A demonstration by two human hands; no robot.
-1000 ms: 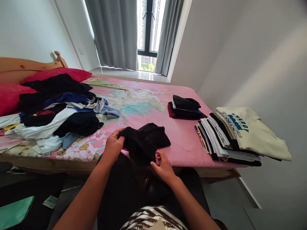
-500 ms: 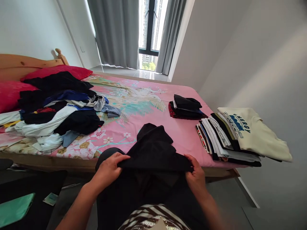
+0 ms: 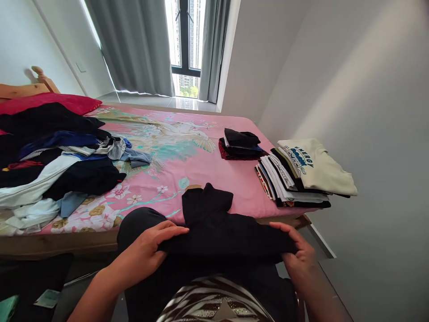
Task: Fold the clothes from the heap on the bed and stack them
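Observation:
A black garment (image 3: 217, 232) lies across my lap, its far end resting over the edge of the bed (image 3: 201, 172). Its exact kind I cannot tell. My left hand (image 3: 157, 243) pinches its left side, thumb below and fingers on top. On the opposite side my right hand (image 3: 296, 246) grips the right end in the same way. Between the two hands the near edge of the cloth is drawn out fairly straight.
A loose heap of clothes (image 3: 63, 165) covers the bed's left. At the right stand a small folded dark stack (image 3: 241, 144) and a taller folded stack topped by a cream shirt (image 3: 315, 165). A grey curtain (image 3: 134, 49) hangs by the window.
My hands have moved apart, the right one outward, spreading the black garment wider and flatter. The view has turned right, so the bed and stacks appear shifted left.

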